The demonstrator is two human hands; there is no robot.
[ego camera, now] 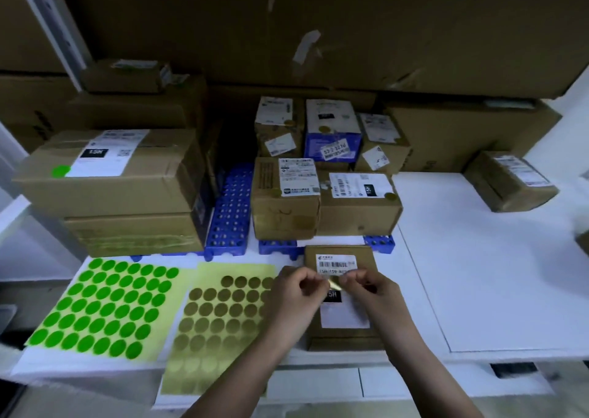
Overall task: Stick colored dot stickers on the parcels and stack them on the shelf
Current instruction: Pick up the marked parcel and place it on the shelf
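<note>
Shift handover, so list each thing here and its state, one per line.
Gold dot sticker: peeled, pinched between both hands.
Left hand: fingers pinching the sticker.
Right hand: fingers pinching the sticker.
Small parcel: flat under the hands.
Gold sticker sheet: partly used.
Green sticker sheet: nearly full.
Large parcel: stacked, green dot on.
</note>
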